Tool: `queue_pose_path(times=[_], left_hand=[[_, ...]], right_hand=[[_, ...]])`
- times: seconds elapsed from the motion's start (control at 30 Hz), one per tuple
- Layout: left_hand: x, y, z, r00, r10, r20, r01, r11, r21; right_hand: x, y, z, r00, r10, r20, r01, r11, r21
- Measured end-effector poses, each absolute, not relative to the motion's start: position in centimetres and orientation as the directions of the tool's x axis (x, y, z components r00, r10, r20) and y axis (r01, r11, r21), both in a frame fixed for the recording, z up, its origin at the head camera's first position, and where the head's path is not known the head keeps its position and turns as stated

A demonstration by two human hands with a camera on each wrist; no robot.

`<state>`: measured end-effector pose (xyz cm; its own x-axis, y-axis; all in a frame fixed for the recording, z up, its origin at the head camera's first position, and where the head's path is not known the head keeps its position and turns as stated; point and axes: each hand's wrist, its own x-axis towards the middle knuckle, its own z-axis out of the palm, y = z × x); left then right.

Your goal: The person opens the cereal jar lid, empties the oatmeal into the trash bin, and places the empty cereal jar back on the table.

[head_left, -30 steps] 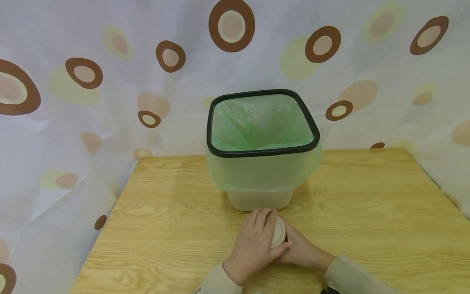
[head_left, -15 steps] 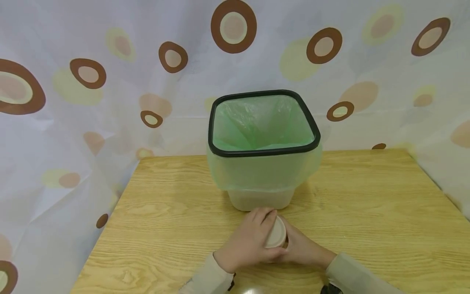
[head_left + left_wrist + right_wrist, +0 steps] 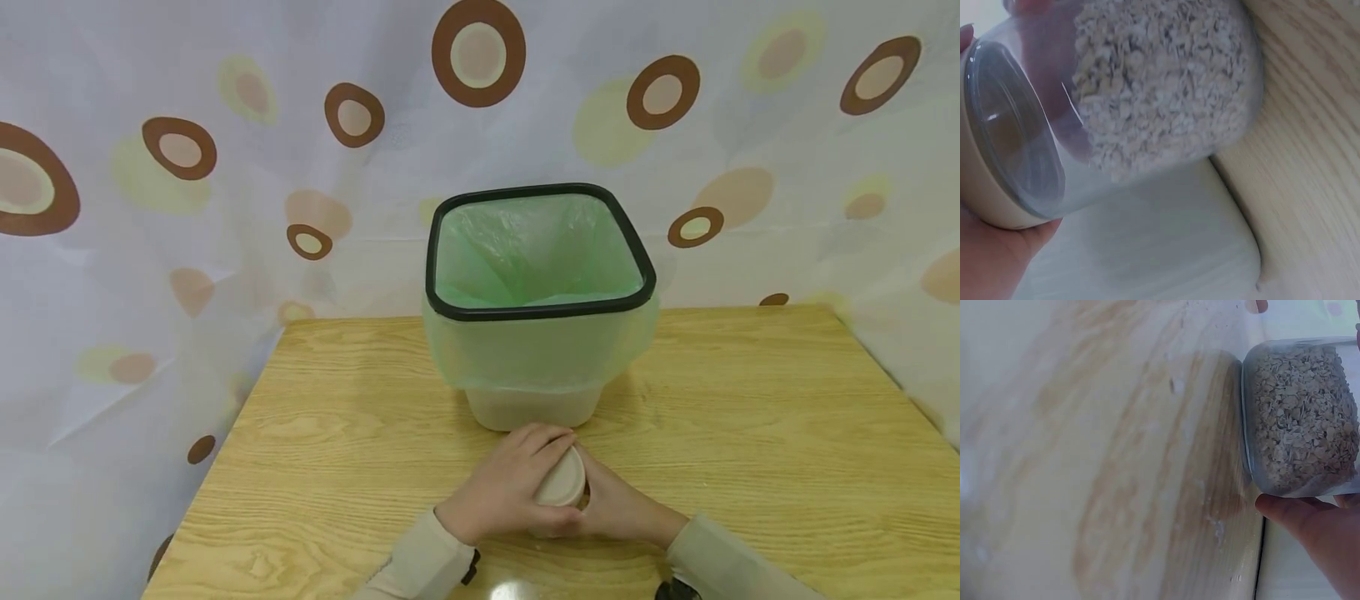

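Note:
A clear jar of oat flakes (image 3: 1166, 87) with a beige lid (image 3: 564, 482) stands upright on the table, just in front of the bin. My left hand (image 3: 498, 492) grips the lid from the left, fingers curved over its far edge and thumb on the near side. In the left wrist view, part of that hand (image 3: 988, 259) lies against the lid's side. Lower down, my right hand (image 3: 618, 506) holds the glass body from the right. The right wrist view shows its thumb side (image 3: 1316, 528) against the glass near the jar's base; its other fingers are mostly hidden.
A pale bin with a black rim (image 3: 540, 313) and a green bag liner (image 3: 532, 250) stands behind the jar. Wood-grain table (image 3: 337, 433) extends to both sides. A white patterned sheet (image 3: 405, 150) hangs behind and at the sides.
My left hand has turned on the lid, its wrist swinging out to the left, and more of the lid's top shows. The right hand stays nearly still on the jar.

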<state>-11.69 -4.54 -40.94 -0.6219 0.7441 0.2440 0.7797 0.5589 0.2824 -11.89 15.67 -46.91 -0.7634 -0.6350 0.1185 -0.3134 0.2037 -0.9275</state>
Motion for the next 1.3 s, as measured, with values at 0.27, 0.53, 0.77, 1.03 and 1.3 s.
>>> queue_pose_path(times=[0.27, 0.53, 0.77, 1.03, 1.3], left_hand=[[-11.3, -4.4, -41.3, -0.614, 0.707, 0.351, 0.789, 0.566, 0.241], [-11.0, -3.9, -41.4, -0.643, 0.676, 0.36, 0.762, 0.609, 0.219], [-10.8, -3.7, -41.5, -0.66, 0.652, 0.373, 0.743, 0.638, 0.2], [-10.6, -3.5, -41.8, -0.647, 0.626, 0.436, 0.741, 0.65, 0.168], [-10.4, -3.4, -41.8, -0.673, 0.605, 0.426, 0.717, 0.676, 0.173]], right_hand=[[-11.7, 15.6, -46.8, -0.783, -0.613, 0.105, -0.297, 0.221, -0.929], [-11.8, 15.6, -46.9, -0.767, -0.634, 0.101, -0.267, 0.171, -0.948], [-11.8, 15.6, -46.9, -0.773, -0.626, 0.104, -0.278, 0.186, -0.942], [-11.8, 15.6, -46.9, -0.772, -0.627, 0.107, -0.277, 0.18, -0.944], [-11.8, 15.5, -46.8, -0.769, -0.629, 0.112, -0.263, 0.152, -0.953]])
